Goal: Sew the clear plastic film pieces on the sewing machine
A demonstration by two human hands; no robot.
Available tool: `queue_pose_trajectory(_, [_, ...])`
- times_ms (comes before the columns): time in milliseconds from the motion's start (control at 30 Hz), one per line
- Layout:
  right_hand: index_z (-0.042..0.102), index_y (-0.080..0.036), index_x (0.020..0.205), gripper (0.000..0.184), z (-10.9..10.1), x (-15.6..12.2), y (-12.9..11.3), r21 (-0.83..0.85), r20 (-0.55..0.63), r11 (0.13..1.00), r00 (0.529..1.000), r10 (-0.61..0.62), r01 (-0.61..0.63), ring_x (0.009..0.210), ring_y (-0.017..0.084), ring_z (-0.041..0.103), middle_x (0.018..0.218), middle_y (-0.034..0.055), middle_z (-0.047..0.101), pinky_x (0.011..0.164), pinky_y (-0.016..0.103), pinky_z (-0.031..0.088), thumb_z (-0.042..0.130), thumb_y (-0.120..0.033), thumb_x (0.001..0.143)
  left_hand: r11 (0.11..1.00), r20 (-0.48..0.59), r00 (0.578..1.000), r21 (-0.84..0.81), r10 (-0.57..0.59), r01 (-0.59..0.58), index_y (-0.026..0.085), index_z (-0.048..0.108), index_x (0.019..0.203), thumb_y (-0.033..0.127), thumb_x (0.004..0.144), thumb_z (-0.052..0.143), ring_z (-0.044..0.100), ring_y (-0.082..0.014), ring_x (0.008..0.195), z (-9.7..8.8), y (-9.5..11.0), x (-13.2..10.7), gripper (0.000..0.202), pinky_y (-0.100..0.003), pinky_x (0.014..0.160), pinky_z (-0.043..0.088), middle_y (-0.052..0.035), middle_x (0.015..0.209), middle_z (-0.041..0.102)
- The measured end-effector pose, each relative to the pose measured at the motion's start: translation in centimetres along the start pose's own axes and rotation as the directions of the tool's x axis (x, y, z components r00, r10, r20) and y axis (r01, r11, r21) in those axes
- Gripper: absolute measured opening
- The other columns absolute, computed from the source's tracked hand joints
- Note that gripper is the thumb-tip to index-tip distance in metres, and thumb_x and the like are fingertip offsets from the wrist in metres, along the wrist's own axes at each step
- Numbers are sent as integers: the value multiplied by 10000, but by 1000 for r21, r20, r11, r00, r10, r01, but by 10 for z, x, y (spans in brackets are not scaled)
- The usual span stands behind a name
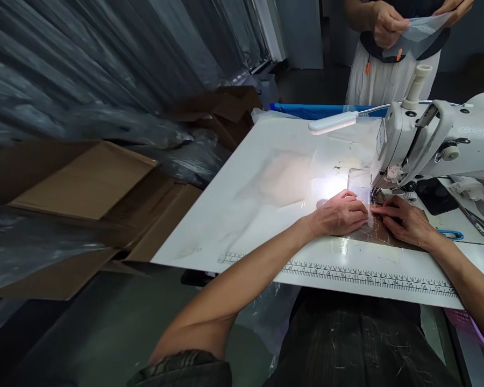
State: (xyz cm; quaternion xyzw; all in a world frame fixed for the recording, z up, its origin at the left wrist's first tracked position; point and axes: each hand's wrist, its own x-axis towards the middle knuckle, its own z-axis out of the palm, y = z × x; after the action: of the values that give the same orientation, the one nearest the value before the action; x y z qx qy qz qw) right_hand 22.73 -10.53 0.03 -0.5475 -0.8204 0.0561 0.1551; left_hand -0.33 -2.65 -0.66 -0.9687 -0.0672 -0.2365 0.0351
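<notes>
A small piece of sheer white fabric point(370, 220) lies beside the needle of a white sewing machine point(399, 145). My left hand point(341, 214) rests on it with curled fingers close together, pressing it down left of the presser foot. From the other side comes my right hand point(409, 221), its finger and thumb drawn together at the fabric's edge, just in front of the needle. What lies under the fingertips is partly hidden. Both hands are over a brown plate point(387, 236) set in the white table.
A lamp point(333, 123) lights the white table point(234, 215), with a printed ruler point(347, 274) along its front. A phone point(436, 196), blue snips point(450, 235) and scissors point(478, 220) lie right. Cardboard boxes point(84, 183) stand left. Opposite, another person's hands point(387, 24) hold sheer material.
</notes>
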Motion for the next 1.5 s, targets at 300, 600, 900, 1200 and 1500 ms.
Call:
queue_pose_trajectory(300, [655, -350, 1281, 405, -1, 1, -7, -93, -4, 995, 999, -32, 32, 785, 182, 619, 1018, 62, 655, 536, 248, 419, 454, -256, 943, 1000, 16, 1000, 16, 17, -18, 196, 653, 893, 223, 1026, 407, 581, -111, 775, -1, -1, 0, 281, -317, 852, 469, -13, 967, 715])
queue_pose_trajectory(600, [665, -313, 1273, 391, -1, -2, -3, 24, -17, 1000, 1000, 1, 0, 793, 188, 638, 1026, 73, 668, 607, 281, 506, 442, -271, 955, 1000, 31, 1000, 13, 1, -2, 188, 660, 856, 223, 1019, 425, 554, -118, 739, -5, 1, 1, 288, -311, 795, 452, -18, 952, 713])
queue_pose_trajectory(900, [746, -278, 1129, 347, -6, -4, -3, 65, -56, 978, 979, -196, 199, 814, 171, 639, 1018, 87, 660, 681, 295, 539, 458, -235, 941, 998, 85, 995, -41, -50, 54, 202, 685, 850, 224, 1023, 402, 571, -121, 754, -5, 2, 1, 332, -333, 814, 470, -20, 955, 715])
queue_pose_trajectory(1200, [743, -257, 1112, 326, -5, -3, -9, -65, -17, 971, 973, -230, 229, 776, 168, 617, 1010, 99, 645, 626, 283, 525, 462, -246, 947, 978, 46, 986, -131, -157, 162, 208, 684, 841, 330, 993, 453, 611, -137, 782, -7, 4, 0, 302, -379, 840, 451, -21, 926, 726])
queue_pose_trajectory(1500, [716, -266, 1140, 325, -1, -7, -10, -95, -71, 966, 967, -246, 239, 829, 192, 631, 1017, 106, 631, 599, 291, 546, 462, -226, 941, 983, -68, 982, 51, -173, 177, 180, 656, 983, 305, 1020, 414, 586, -156, 814, 1, 0, -1, 275, -334, 737, 429, -40, 1037, 711])
